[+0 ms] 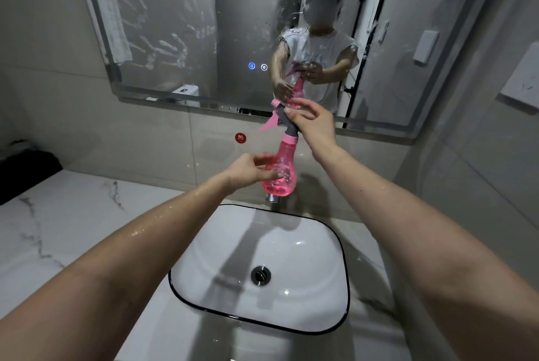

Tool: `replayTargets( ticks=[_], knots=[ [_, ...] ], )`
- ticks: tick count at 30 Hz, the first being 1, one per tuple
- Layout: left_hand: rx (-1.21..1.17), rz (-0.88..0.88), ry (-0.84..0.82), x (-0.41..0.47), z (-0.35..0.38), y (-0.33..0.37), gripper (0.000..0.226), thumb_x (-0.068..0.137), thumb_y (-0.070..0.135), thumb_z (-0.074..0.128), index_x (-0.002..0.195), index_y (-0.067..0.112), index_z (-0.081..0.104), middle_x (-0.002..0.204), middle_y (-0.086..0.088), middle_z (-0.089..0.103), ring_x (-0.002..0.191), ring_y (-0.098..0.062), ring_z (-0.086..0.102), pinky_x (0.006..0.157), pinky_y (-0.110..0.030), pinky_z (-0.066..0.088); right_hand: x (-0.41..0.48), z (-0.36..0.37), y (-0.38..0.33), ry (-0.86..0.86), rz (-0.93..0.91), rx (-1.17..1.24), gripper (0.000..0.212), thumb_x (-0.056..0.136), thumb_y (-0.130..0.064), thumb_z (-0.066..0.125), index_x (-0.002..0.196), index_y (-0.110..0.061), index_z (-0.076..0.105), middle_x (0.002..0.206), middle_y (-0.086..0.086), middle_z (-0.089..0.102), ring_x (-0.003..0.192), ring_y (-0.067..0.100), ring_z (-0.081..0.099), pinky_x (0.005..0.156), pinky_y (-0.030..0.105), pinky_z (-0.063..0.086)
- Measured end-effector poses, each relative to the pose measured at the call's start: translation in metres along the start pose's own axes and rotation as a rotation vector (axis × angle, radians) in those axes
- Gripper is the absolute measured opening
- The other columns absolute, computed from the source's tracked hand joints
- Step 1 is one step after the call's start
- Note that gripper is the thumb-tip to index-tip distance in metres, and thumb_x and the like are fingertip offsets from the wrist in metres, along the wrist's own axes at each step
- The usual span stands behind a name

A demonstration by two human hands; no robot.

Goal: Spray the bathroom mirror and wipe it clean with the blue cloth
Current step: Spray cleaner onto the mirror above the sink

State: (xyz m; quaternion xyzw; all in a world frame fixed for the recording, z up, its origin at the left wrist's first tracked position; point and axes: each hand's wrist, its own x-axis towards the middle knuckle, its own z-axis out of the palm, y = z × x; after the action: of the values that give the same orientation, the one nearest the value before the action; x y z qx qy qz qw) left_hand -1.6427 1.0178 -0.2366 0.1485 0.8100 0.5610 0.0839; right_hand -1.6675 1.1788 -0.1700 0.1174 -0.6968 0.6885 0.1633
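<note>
- Spanning the wall above the basin, the mirror (pixel 175 25) carries handprint smears and streaks of droplets. Two lit touch icons (pixel 252 66) sit low on the glass.
- Marble-patterned tabletop (pixel 58 215) surrounds the sink (pixel 218 258), white with a black rim. The drain (pixel 260 275) is at its centre.
- Pink spray bottle (pixel 284 153) is held upright in the air over the back edge of the sink, just in front of the mirror's lower edge, with its nozzle pointing left.
- Right hand (pixel 313 123): fingers curled around the grey spray head.
- Left hand (pixel 248 169): fingers wrapped around the bottle's rounded lower body. The forearm is wet.
- Red round sticker (pixel 240 137) is on the wall tile to the left of the bottle.
</note>
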Motion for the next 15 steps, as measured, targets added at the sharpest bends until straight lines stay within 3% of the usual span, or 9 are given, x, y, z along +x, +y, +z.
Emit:
replayTargets(
  ticks=[3,6,10,15],
  knots=[
    [-0.013,0.012,-0.023,-0.001,-0.003,0.004,0.058,0.076,0.015,0.075,0.13,0.01,0.053,0.122,-0.002,0.062,0.107,-0.01,0.059,0.089,-0.018,0.046,0.0,0.0,0.004,-0.033,0.043,0.052,0.044,0.078,-0.022,0.076,0.117,-0.018,0.057,0.097,0.006,0.072,0.095,0.018,0.068,0.089,0.033,0.053],
    [-0.07,-0.002,-0.055,-0.003,-0.007,-0.001,0.055,0.08,0.006,0.07,0.131,0.008,0.051,0.123,-0.006,0.061,0.108,-0.015,0.06,0.089,-0.021,0.049,-0.005,-0.001,0.008,-0.122,0.13,0.138,0.059,0.076,-0.033,0.076,0.127,-0.018,0.053,0.114,0.007,0.066,0.102,0.019,0.065,0.083,0.033,0.052],
    [-0.265,-0.076,-0.141,-0.004,-0.007,-0.011,0.046,0.08,-0.001,0.066,0.124,0.008,0.055,0.119,-0.013,0.062,0.103,-0.022,0.063,0.094,-0.032,0.051,-0.009,0.003,0.012,-0.153,0.185,0.285,0.043,0.087,-0.016,0.063,0.128,-0.013,0.052,0.114,0.007,0.064,0.1,0.017,0.064,0.084,0.036,0.05],
    [-0.393,-0.085,-0.179,-0.003,-0.008,-0.009,0.046,0.076,-0.001,0.069,0.119,0.009,0.056,0.108,-0.008,0.067,0.095,-0.019,0.066,0.086,-0.027,0.054,-0.012,0.015,0.0,-0.085,0.147,0.427,0.033,0.09,-0.006,0.054,0.124,-0.009,0.055,0.101,0.009,0.068,0.092,0.019,0.064,0.088,0.038,0.046]
  ],
)
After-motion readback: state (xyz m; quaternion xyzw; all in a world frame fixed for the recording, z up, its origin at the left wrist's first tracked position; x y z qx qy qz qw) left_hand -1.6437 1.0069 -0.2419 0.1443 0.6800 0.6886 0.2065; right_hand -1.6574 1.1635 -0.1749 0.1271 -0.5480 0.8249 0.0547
